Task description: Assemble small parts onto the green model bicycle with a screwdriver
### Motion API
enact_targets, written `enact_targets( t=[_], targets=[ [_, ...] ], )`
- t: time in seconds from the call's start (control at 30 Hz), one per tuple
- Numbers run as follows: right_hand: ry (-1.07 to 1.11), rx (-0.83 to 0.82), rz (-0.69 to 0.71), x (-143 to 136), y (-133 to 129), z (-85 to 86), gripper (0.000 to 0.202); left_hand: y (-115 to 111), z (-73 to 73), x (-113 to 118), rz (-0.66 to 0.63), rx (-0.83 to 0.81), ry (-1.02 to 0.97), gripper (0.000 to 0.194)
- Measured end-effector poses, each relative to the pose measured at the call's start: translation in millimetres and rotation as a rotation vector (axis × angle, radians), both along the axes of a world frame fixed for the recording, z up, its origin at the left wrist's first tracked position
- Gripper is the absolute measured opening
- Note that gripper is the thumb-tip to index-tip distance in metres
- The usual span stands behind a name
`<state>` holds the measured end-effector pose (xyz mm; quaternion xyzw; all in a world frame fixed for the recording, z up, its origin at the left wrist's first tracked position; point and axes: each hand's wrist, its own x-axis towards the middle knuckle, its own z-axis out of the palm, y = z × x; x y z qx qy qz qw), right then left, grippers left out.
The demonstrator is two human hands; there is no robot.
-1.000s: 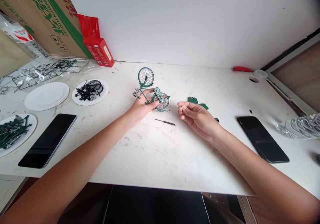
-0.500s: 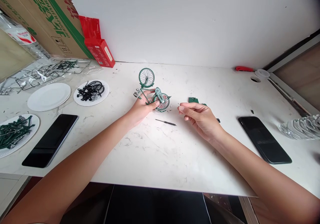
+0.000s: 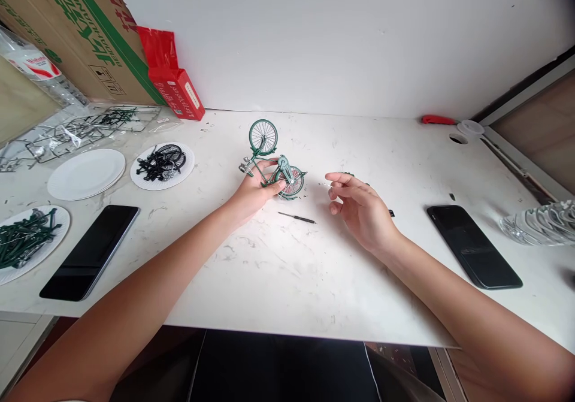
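The white marbled surface (image 3: 287, 282) fills the middle of the frame, with a cardboard box (image 3: 76, 36) and a red packet (image 3: 173, 84) against the wall at upper left. 2 dark phones lie on it, one at lower left (image 3: 90, 251) and one at right (image 3: 474, 245). At left are 3 paper plates: a bare one (image 3: 86, 173), one with black parts (image 3: 162, 163), one with green parts (image 3: 27, 240).

Just above centre, the left hand (image 3: 251, 195) has its grip closed on the green model bicycle (image 3: 272, 162), thumb and fingers around the frame near the rear wheel; the front wheel stands up behind it. That hold looks the same as 1 second ago.

The right hand (image 3: 362, 210) is what changed. A second ago its fingers were curled together, pinched around something tiny; now they are spread and loose, reaching left toward the bicycle. Whether anything small sits at the fingertips I cannot tell.

A thin screwdriver (image 3: 296, 217) lies untouched between the 2 hands, in the same place as before.
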<state>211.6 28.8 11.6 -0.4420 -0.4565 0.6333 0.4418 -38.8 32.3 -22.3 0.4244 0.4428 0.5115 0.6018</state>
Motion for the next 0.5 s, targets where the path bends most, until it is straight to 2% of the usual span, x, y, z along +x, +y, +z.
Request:
enact_targets(
  t=[0.13,0.27,0.33,0.5],
  targets=[
    [-0.055,0.025,0.060,0.4,0.0,0.2,0.029,-0.9,1.6,0.8,0.001,0.007,0.001,0.063],
    [-0.048,0.056,0.121,-1.9,-2.5,1.3,0.020,-0.4,0.6,1.3,0.001,0.000,0.001,0.064],
    [-0.053,0.054,0.117,-3.3,-3.3,1.3,0.019,0.3,-0.8,1.0,0.003,0.004,-0.002,0.065],
    [-0.100,0.090,0.095,-4.4,-2.3,-2.0,0.029,1.4,-3.0,0.2,0.011,-0.002,0.027,0.067]
  ],
)
